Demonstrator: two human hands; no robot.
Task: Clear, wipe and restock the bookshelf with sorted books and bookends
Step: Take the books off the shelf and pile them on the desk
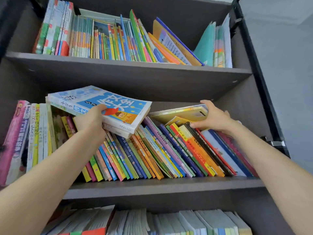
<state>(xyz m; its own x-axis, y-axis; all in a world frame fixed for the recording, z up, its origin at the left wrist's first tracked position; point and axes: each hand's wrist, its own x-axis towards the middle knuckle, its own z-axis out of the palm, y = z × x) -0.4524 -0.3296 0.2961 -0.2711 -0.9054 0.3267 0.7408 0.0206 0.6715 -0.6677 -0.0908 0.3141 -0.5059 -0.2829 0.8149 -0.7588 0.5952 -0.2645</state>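
A person is reaching both arms into the middle level of a dark bookshelf [152, 185]. The left hand [92, 122] is gripping a thick blue book [122, 106], thumb curled over its cover, and is holding it tilted above the row of leaning books [152, 150]. The right hand [215, 117] is pinching a thin yellow book [183, 114] lying flat on top of that row, near the shelf's right wall.
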